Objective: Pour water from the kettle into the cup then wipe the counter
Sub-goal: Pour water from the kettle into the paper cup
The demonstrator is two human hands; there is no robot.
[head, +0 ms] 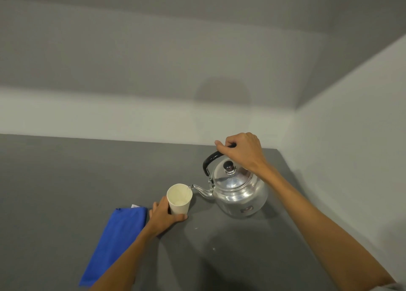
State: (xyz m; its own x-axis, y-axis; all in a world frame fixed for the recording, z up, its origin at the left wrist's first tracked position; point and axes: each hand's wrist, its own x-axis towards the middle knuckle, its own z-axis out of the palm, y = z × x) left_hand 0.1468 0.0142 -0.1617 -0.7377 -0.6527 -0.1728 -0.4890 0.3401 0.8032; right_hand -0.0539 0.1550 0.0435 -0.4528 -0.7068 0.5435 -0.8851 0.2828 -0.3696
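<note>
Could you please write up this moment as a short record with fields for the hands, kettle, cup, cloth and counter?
left hand: wrapped around the cup's lower side
right hand: gripping the kettle's black handle
kettle: silver, lid on, spout at the cup's rim
cup: pale, upright on the counter
cloth: blue, folded, flat, left of the cup, untouched
counter: dark grey, small pale specks near the cup

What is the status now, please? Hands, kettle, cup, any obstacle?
Right hand shut on kettle handle, spout at cup rim. Left hand steadies cup. Blue cloth lies left, untouched. No obstacle.
</note>
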